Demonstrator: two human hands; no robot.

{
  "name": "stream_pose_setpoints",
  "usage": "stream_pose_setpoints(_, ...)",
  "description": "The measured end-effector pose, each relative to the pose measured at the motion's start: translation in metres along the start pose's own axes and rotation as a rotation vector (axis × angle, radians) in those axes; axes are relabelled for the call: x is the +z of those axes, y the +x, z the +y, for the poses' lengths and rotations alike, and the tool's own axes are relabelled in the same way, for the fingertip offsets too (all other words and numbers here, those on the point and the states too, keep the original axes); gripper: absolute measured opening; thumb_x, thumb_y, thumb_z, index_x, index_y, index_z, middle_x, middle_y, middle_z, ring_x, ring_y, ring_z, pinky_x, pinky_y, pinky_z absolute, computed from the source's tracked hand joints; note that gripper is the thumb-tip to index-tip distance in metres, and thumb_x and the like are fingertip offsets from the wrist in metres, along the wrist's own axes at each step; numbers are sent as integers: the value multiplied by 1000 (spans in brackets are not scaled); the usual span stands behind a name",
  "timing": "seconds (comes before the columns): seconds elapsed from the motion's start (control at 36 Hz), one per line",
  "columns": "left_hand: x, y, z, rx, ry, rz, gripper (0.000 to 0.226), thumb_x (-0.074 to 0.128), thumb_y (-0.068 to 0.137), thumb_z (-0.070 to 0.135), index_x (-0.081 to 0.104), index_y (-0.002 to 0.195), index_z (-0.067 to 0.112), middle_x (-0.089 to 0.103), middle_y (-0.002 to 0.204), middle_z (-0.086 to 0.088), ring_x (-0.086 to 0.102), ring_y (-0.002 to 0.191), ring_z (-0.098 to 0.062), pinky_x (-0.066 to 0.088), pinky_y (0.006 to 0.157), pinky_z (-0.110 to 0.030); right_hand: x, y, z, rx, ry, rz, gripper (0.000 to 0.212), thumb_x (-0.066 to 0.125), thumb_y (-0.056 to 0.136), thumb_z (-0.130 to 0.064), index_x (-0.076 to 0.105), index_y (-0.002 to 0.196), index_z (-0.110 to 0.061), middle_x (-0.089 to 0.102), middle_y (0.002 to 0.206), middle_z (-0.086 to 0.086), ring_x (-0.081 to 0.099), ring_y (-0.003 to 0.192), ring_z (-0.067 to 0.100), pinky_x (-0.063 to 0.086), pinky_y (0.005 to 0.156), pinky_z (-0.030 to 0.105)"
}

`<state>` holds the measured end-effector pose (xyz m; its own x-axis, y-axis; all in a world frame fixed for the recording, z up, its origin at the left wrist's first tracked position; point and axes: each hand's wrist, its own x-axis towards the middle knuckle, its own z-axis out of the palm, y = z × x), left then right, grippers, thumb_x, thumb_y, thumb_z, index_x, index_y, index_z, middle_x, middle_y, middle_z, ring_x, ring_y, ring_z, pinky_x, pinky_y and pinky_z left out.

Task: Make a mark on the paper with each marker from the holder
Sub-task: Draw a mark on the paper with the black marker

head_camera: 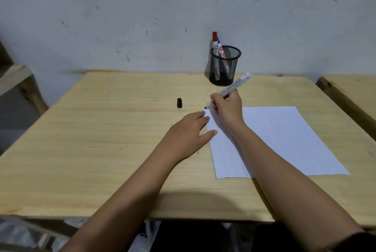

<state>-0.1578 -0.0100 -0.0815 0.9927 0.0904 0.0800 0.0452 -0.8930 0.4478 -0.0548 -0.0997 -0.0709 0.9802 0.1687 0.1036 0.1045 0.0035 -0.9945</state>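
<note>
A white sheet of paper [280, 140] lies on the right half of the wooden table [101, 140]. My right hand [228, 107] grips an uncapped black marker [234, 88], its tip at the paper's far left corner. My left hand [189, 132] lies flat, fingers apart, on the table and the paper's left edge. The marker's black cap [179, 103] stands on the table to the left. A black mesh holder [224, 65] at the back by the wall holds a red marker [216, 45] and a blue marker [219, 42] behind it.
A grey scuffed wall [142, 18] stands right behind the table. A second wooden table [354, 91] sits to the right, and a wooden frame [16, 81] is at the left.
</note>
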Motion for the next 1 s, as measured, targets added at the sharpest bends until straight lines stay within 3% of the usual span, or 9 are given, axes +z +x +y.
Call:
stream_pose_setpoints(0.11,-1,0,1,-3,15,3,57,45,92,50,40,141,22,28,155,7,23,142,-5,32,107,-29,1,2,2,2,-11,-13,13,56,83,-6,44,88,-7,53,84,17,50,63,16,43,45,11)
stream_pose_setpoints(0.22,-1,0,2,-5,23,2,58,45,92,50,39,142,21,27,156,7,22,142,-6,31,107,-29,2,2,3,18,-15,-22,14,57,82,-6,44,88,-8,53,84,16,53,68,18,49,56,20)
stream_pose_setpoints(0.39,-1,0,2,-4,30,-1,57,44,93,50,40,141,21,27,156,6,22,143,-6,32,107,-29,1,1,1,-7,-41,-28,14,56,84,-5,43,91,-6,51,86,16,50,66,17,43,45,8)
stream_pose_setpoints(0.53,-2,-1,5,0,41,-3,56,43,93,48,41,141,19,27,156,4,22,143,-8,33,106,-29,1,1,0,-15,-68,-35,12,53,84,-4,43,89,-7,46,82,13,44,59,13,39,42,7)
stream_pose_setpoints(0.75,-3,-2,7,12,58,-8,53,41,95,46,43,139,16,28,156,2,18,144,-7,33,104,-29,0,2,1,-12,-94,-34,12,53,83,-6,42,86,-8,44,81,13,41,64,16,36,41,7)
stream_pose_setpoints(0.89,-1,-1,4,13,46,-8,53,42,94,47,40,140,19,26,157,3,17,145,-7,32,105,-29,-2,3,0,116,242,0,17,55,83,0,42,81,-10,49,66,5,48,45,5,44,50,19)
stream_pose_setpoints(1.0,-1,0,4,16,41,-1,54,42,94,47,40,140,20,26,157,4,17,145,-7,33,106,-30,-6,7,1,146,380,6,21,63,84,-5,45,95,-7,51,69,5,48,50,7,44,51,18)
